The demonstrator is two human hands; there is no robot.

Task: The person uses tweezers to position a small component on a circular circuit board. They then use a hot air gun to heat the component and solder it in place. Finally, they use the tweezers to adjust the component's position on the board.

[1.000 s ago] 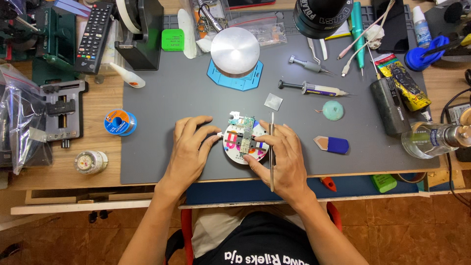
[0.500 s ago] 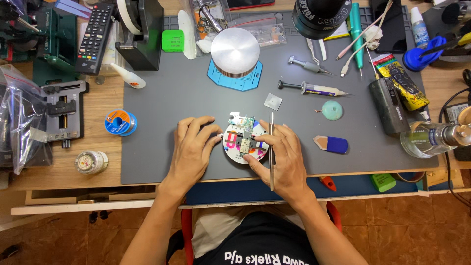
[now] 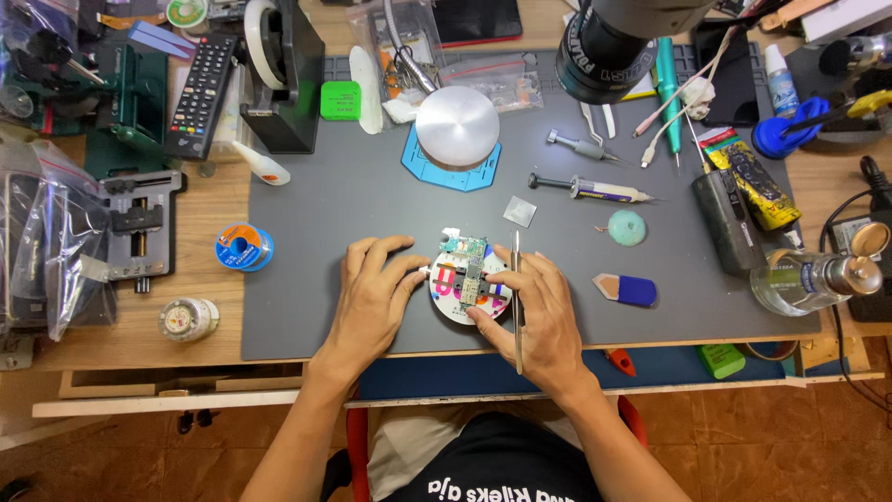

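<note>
My left hand [image 3: 376, 288] lies flat on the grey mat [image 3: 325, 214], fingers spread, tips touching the round white holder [image 3: 444, 296] carrying the circuit board [image 3: 467, 270] near the worktop's front edge. My right hand [image 3: 537, 311] curls around the tweezers [image 3: 517, 307], fingertips pressing the holder's right side.

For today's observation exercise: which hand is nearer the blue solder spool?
Left. The left hand lies just right of the blue solder spool; the right hand sits farther right.
</note>
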